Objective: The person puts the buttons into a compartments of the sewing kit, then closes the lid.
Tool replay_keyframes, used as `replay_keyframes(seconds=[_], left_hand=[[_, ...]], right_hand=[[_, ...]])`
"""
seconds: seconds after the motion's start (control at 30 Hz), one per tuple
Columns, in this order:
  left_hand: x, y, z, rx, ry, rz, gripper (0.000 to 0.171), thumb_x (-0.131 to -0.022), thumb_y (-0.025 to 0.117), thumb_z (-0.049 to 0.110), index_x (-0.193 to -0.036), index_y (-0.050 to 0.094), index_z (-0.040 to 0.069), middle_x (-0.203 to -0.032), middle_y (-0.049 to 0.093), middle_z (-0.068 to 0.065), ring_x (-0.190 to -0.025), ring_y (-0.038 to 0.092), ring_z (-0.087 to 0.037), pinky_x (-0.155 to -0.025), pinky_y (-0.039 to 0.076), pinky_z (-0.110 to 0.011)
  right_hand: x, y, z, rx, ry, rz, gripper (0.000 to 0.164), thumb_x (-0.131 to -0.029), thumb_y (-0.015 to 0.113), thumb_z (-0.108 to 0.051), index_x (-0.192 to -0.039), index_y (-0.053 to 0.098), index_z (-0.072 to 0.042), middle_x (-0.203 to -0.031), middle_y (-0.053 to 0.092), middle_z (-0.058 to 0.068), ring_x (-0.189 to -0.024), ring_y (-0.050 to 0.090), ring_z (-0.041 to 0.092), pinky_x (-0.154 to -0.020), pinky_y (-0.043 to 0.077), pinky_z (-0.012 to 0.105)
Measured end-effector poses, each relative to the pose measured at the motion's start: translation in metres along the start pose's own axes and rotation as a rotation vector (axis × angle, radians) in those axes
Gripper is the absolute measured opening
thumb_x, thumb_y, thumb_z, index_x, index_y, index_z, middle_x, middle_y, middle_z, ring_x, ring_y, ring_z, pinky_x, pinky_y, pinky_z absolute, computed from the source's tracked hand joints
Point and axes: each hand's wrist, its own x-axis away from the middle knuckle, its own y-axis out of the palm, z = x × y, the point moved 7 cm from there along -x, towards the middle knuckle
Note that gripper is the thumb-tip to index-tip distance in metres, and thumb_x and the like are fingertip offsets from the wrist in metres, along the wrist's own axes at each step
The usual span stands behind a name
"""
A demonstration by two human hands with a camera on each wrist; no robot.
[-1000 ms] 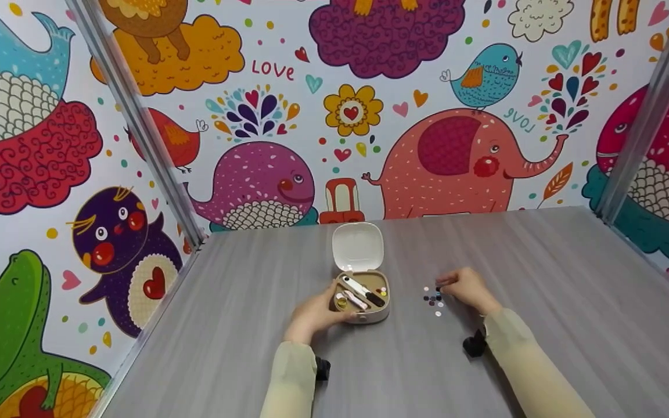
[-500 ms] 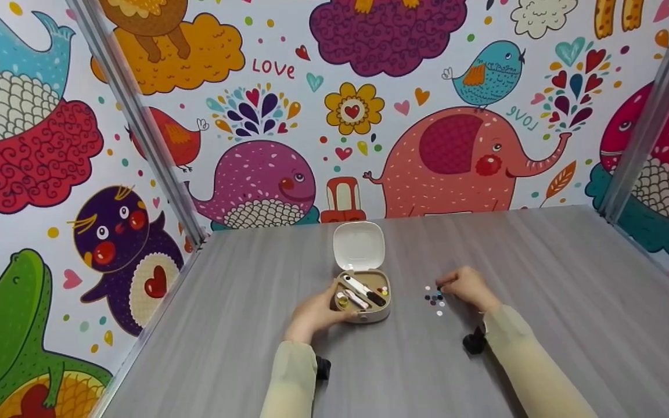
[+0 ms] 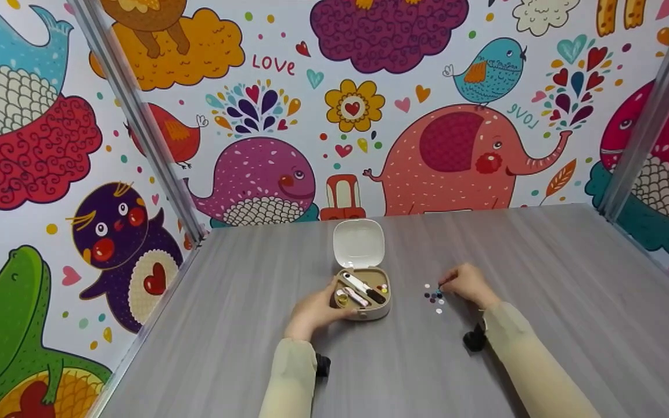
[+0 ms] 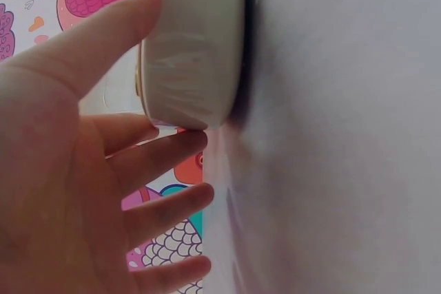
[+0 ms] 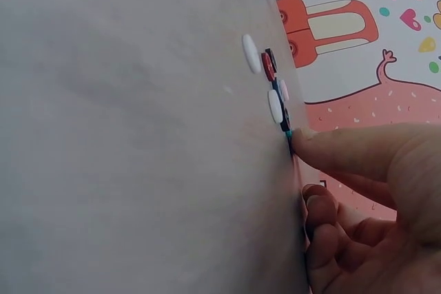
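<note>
A small beige and white sewing box (image 3: 376, 314) stands on the table with its lid (image 3: 359, 244) raised. My left hand (image 3: 312, 316) grips its front left corner, thumb on the front wall and forefinger at the side; the other fingers spread out in the left wrist view. In the box's tray lie a white and black tool (image 3: 363, 287), a pale slim piece (image 3: 356, 297), a gold round item (image 3: 342, 298) and small coloured buttons (image 3: 382, 288). My right hand (image 3: 469, 284) pinches a dark button (image 5: 290, 144) at the table; its forefinger tip is mostly hidden.
Several loose buttons, among them a white one (image 5: 251, 54) and a red one (image 5: 267, 66), lie just left of the right hand. The grey table (image 3: 241, 273) meets a printed back wall (image 3: 358, 162) behind the box. Metal posts (image 3: 154, 151) stand at the corners.
The view has shifted very slightly. Both hands, the box and the loose buttons keep nearly the same places, with the right fingertips staying at the edge of the buttons.
</note>
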Motion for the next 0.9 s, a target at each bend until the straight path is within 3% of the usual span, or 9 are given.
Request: replay_keyframes(seconds=[0.2,0.5,0.9], left_hand=[[-0.001,0.001,-0.001,-0.007,-0.007,-0.003,0.097,-0.078,0.075,0.054,-0.151,0.033,0.006,-0.139,0.050,-0.021,-0.119,0.053,-0.040,-0.097,0.042,-0.053],[0.002,-0.001,0.002,0.007,0.007,0.011,0.097,-0.077,0.074,0.055,-0.150,0.034,0.005,-0.137,0.052,-0.023,-0.117,0.054,-0.041,-0.096,0.042,-0.053],[0.000,0.000,0.000,0.010,0.009,0.000,0.097,-0.078,0.075,0.053,-0.151,0.032,0.005,-0.139,0.050,-0.021,-0.118,0.054,-0.040,-0.096,0.043,-0.052]], right_hand=[[0.001,-0.002,0.000,0.005,-0.003,0.013,0.005,-0.072,0.074,-0.001,-0.073,0.072,0.003,-0.059,0.058,-0.005,-0.050,0.045,0.008,-0.046,0.037,0.023],[0.002,-0.006,-0.001,-0.011,0.031,0.001,0.017,-0.077,0.073,-0.005,-0.062,0.067,0.000,-0.050,0.045,-0.008,-0.045,0.037,0.007,-0.043,0.029,0.024],[-0.002,-0.012,-0.014,-0.004,0.039,-0.020,0.019,-0.079,0.070,-0.005,-0.061,0.064,-0.003,-0.053,0.046,-0.006,-0.047,0.037,0.009,-0.044,0.029,0.025]])
